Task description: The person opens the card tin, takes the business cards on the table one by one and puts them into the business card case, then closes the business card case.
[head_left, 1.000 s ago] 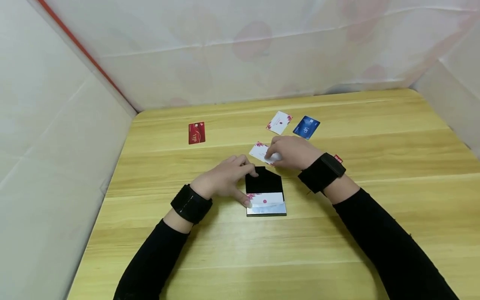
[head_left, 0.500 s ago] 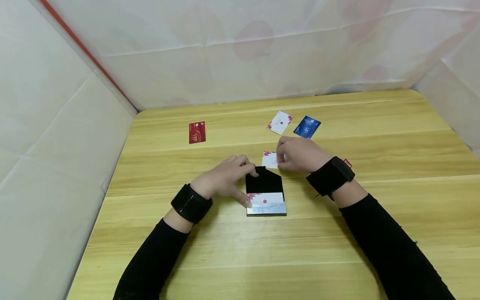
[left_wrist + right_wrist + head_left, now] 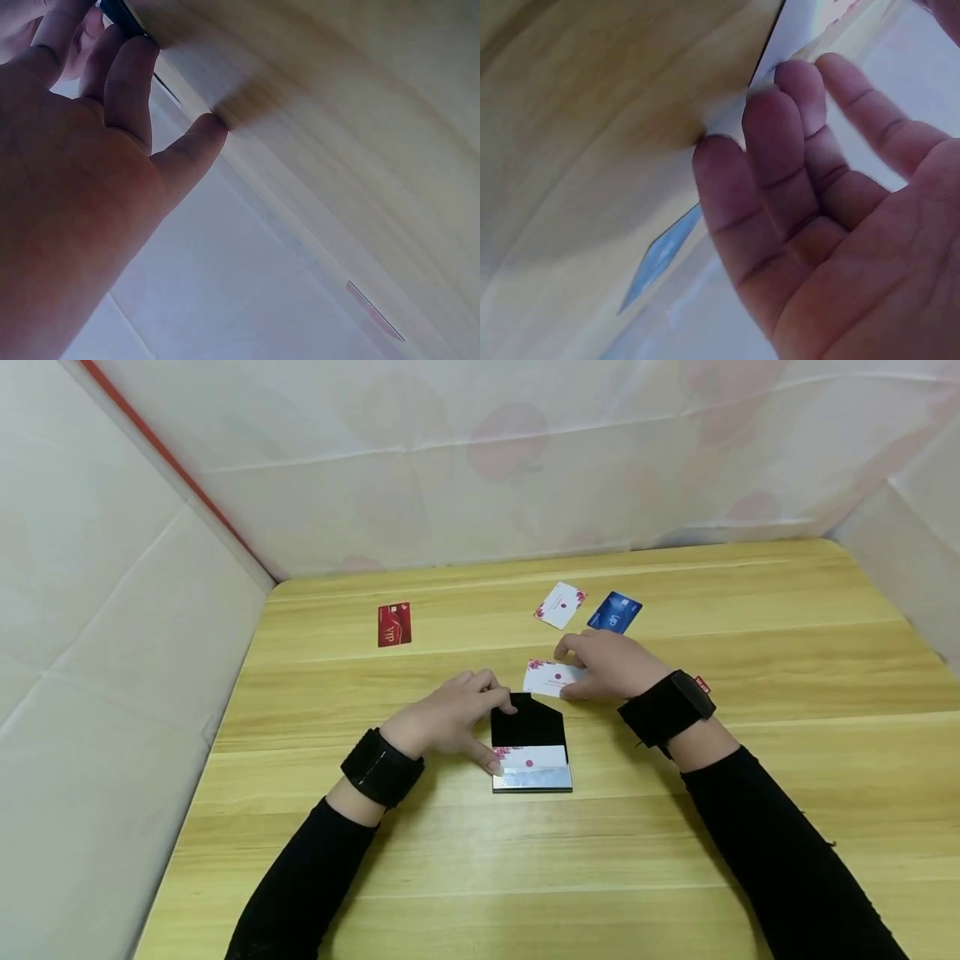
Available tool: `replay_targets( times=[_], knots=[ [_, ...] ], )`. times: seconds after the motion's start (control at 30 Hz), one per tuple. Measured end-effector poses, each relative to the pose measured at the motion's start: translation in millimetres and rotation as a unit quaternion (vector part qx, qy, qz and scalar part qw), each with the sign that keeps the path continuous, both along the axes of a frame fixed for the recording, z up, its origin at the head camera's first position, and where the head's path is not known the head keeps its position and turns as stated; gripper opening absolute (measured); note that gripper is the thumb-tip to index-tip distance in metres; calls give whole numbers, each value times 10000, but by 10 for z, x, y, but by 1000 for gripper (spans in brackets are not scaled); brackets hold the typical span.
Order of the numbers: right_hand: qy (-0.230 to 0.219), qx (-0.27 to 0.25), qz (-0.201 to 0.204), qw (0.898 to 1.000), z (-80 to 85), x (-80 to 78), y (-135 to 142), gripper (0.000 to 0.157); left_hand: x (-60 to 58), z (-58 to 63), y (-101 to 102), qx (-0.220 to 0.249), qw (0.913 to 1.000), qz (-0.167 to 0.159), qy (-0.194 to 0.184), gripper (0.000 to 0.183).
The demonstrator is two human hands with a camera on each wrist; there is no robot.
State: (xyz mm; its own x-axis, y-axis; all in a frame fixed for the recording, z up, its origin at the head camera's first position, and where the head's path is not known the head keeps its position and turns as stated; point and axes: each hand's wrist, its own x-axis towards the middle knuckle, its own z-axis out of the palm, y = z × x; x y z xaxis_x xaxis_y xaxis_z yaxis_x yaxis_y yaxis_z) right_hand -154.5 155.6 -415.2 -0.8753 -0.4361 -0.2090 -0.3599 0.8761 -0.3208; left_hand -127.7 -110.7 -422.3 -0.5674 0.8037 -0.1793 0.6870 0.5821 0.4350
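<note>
A black card case (image 3: 527, 720) lies with its flap up on the table, a white flowered card (image 3: 538, 756) showing above its silvery pocket. My left hand (image 3: 450, 714) holds the case at its left side, thumb by the pocket and bent index finger on the flap. Beyond the case, my right hand (image 3: 611, 667) holds the right end of another white business card (image 3: 546, 677) with thumb and fingers; that end is partly hidden. In the right wrist view, the right hand's fingertips (image 3: 772, 124) are at the white card (image 3: 784, 41) and close to the tabletop.
Farther back lie a third white flowered card (image 3: 560, 605) and a blue VIP card (image 3: 615, 612), just beyond the right hand. A red VIP card (image 3: 394, 625) is at the back left. Pale sheeting (image 3: 480, 468) hangs behind the wooden table (image 3: 480, 877).
My right hand has drawn the white card rightward and turned it nearly square to the case. Its fingers have since spread, uncovering more of the card. The left hand stays put.
</note>
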Motion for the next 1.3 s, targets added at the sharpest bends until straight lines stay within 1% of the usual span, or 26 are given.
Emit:
replay_targets(
  times=[0.07, 0.13, 0.23, 0.3, 0.4, 0.63, 0.7, 0.87, 0.97, 1.1, 1.23, 1.3],
  knots=[
    [-69, 11, -40, 10000, -8, -11, 1, 51, -1, 2, -7, 19, 10000, -9, 32, 75],
    [-134, 5, -45, 9999, -19, -26, -3, 42, -3, 1, -17, 3, 10000, -2, 67, 75],
    [-92, -37, 34, 9999, -40, -45, -20, 28, -9, -2, -36, -27, 10000, 37, 78, 76],
    [-28, -45, 76, 10000, -49, -53, -32, 25, -10, -4, -45, -46, 9999, 66, 84, 76],
    [32, -68, 50, 10000, -46, -55, -50, 30, -10, -2, -53, -23, 9999, 74, 66, 77],
    [-552, -246, -153, 9981, -30, -58, -82, 49, -6, 6, -64, 16, 10000, 68, 56, 75],
    [-587, -181, -166, 9980, -28, -56, -87, 52, -4, 3, -67, 31, 10000, 59, 61, 74],
    [-208, 62, -107, 9997, -27, -46, -88, 50, 2, -12, -67, 57, 9999, 27, 91, 74],
    [56, 97, -31, 9999, -17, -35, -79, 39, 1, -18, -57, 67, 9999, 27, 72, 74],
    [337, -167, 164, 9992, 45, -6, -65, 23, 3, -19, -44, 1, 10000, 41, 63, 74],
    [607, -550, 372, 9959, 160, 65, -71, 20, 10, -22, -40, -14, 10000, 22, 72, 74],
    [664, -673, 526, 9941, 213, 112, -85, 20, 17, -25, -34, 2, 10000, 12, 68, 74]
  ],
)
